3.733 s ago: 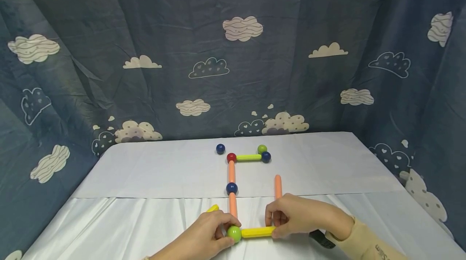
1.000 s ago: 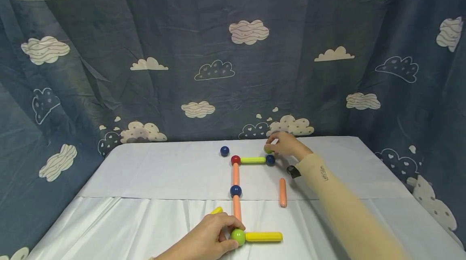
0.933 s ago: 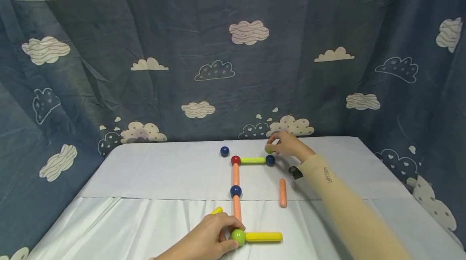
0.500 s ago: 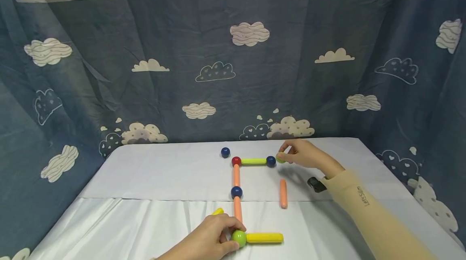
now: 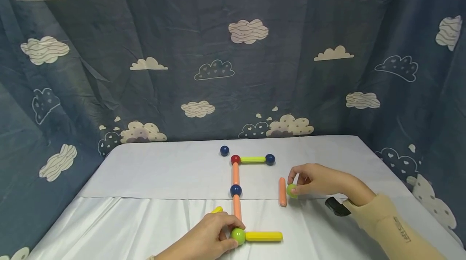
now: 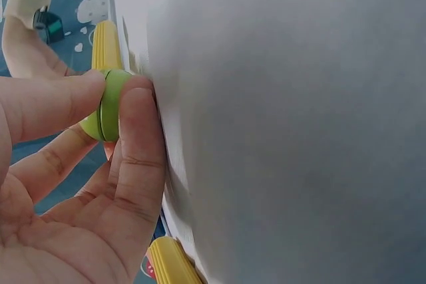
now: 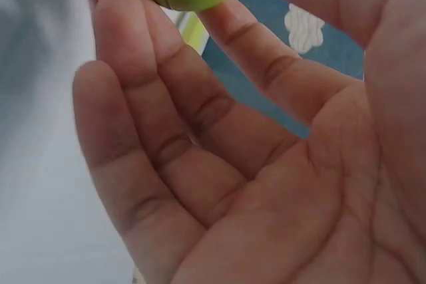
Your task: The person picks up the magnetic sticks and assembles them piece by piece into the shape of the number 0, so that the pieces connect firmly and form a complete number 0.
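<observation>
We saw the left hand (image 5: 210, 234) pinching the near green ball (image 5: 238, 236), thumb and fingers parted only by its width; a yellow stick (image 5: 263, 236) lay in line to the ball's right on the white table (image 5: 164, 175); another yellow stick (image 5: 217, 209) showed partly behind that hand; beyond the fingers ran a lower orange stick (image 5: 237, 206), a middle blue ball (image 5: 236, 190), an upper orange stick (image 5: 236, 174), a red ball (image 5: 235, 159), a lime stick (image 5: 253, 159) and a corner blue ball (image 5: 270, 159); we saw the right hand (image 5: 316, 179) pinching the other green ball (image 5: 291, 190) just as closely, next to a loose orange stick (image 5: 282, 192); whether those two touched, we could not tell; a lone blue ball (image 5: 224, 151) rested near the red ball, apart from it.
</observation>
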Available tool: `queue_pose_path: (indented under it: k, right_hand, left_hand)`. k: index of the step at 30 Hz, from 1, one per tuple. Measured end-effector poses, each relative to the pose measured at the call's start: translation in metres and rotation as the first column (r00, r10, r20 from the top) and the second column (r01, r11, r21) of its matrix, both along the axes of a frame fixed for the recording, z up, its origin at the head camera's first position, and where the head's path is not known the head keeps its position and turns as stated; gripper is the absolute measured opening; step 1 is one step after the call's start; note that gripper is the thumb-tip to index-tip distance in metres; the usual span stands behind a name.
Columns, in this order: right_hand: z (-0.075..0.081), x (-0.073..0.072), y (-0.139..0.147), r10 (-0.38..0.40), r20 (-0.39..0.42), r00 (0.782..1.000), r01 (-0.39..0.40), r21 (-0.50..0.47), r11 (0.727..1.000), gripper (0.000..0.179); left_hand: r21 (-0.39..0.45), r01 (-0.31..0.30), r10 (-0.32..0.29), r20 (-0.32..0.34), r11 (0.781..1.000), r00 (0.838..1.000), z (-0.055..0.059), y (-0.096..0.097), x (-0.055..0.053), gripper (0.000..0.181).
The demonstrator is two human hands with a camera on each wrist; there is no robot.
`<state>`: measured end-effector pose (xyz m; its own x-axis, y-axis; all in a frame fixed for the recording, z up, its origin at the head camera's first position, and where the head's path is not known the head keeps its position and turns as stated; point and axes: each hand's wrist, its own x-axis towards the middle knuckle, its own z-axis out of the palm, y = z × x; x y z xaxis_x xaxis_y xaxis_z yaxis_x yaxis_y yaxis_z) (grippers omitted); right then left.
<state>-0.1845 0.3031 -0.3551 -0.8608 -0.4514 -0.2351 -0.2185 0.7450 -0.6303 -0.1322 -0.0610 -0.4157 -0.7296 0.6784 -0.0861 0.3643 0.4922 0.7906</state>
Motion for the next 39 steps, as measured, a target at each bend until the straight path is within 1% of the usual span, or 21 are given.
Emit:
queue_pose_path:
  k: [3, 5, 9, 12, 16, 19, 23, 30, 39]
  right_hand:
    - [-0.006, 0.013, -0.002, 0.019, 0.041, 0.999, -0.017, -0.038, 0.999, 0.02]
    - [-0.012, 0.021, -0.003, 0.024, 0.079, 0.997, -0.019, -0.069, 0.997, 0.02]
    - [-0.024, 0.036, -0.006, 0.053, 0.124, 0.991, -0.038, -0.12, 0.992, 0.019]
    - [-0.03, 0.045, -0.007, 0.069, 0.141, 0.988, -0.048, -0.146, 0.988, 0.018]
    - [-0.033, 0.054, -0.01, 0.078, 0.145, 0.986, -0.055, -0.158, 0.986, 0.017]
    - [-0.034, 0.058, -0.012, 0.079, 0.151, 0.985, -0.055, -0.156, 0.986, 0.017]
    - [-0.034, 0.062, -0.015, 0.084, 0.152, 0.985, -0.06, -0.157, 0.986, 0.017]
    - [-0.038, 0.065, -0.018, 0.063, 0.157, 0.986, -0.039, -0.152, 0.988, 0.019]
    - [-0.036, 0.067, -0.024, 0.059, 0.151, 0.987, -0.036, -0.146, 0.989, 0.019]
  left_hand:
    - [0.0, 0.005, -0.005, -0.009, 1.0, 1.0, 0.0, 0.0, 0.0, 0.028]
    - [-0.002, 0.002, -0.002, 0.002, 1.0, 1.0, 0.001, 0.0, 0.0, 0.027]
    - [-0.012, -0.012, 0.012, 0.032, 1.0, 0.999, 0.001, 0.0, 0.001, 0.027]
    - [-0.017, -0.018, 0.019, 0.046, 1.0, 0.999, 0.0, 0.0, 0.003, 0.027]
    - [-0.028, -0.031, 0.033, 0.069, 0.999, 0.997, 0.0, 0.001, 0.003, 0.028]
    - [-0.035, -0.043, 0.046, 0.08, 0.998, 0.996, 0.0, 0.002, 0.003, 0.029]
    - [-0.018, -0.035, 0.036, 0.066, 0.999, 0.997, -0.001, 0.001, 0.003, 0.029]
    - [0.0, -0.019, 0.019, 0.053, 1.0, 0.998, 0.0, 0.0, 0.002, 0.028]
    - [0.002, -0.009, 0.008, 0.032, 1.0, 0.999, 0.002, -0.001, 0.001, 0.027]
